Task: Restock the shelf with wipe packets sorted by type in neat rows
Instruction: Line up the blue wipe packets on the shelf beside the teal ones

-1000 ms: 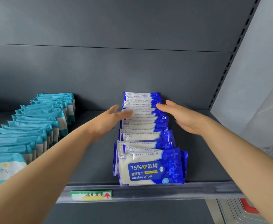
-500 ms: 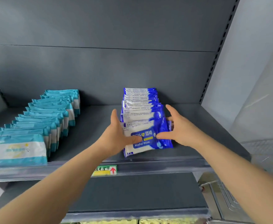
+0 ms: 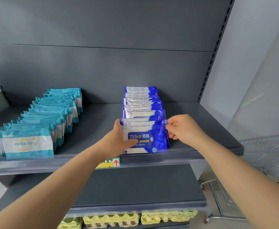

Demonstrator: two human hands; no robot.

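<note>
The one camera rides on the person's head, close before the shelf unit, facing its grey back panel [image 3: 102, 71] and angled slightly down onto the upper shelf [image 3: 193, 123]. Its wide view centres the blue packets [image 3: 145, 131], where the left hand [image 3: 115, 139] and right hand [image 3: 185, 129] meet, arms entering from the near edge. The lower shelf [image 3: 119, 187] lies below and a pale wall [image 3: 259, 80] at right.

The front alcohol wipe packet [image 3: 145, 138] stands at the shelf [image 3: 193, 123] edge between the left hand [image 3: 117, 139] and the right hand [image 3: 183, 129], each holding one side. The alcohol wipe row [image 3: 142, 103] runs back beyond both hands. A second wipe packet row [image 3: 52, 116] stands well left of the left hand. A shelf label [image 3: 112, 162] sits just below that hand, and egg trays [image 3: 112, 219] lie far beneath.
</note>
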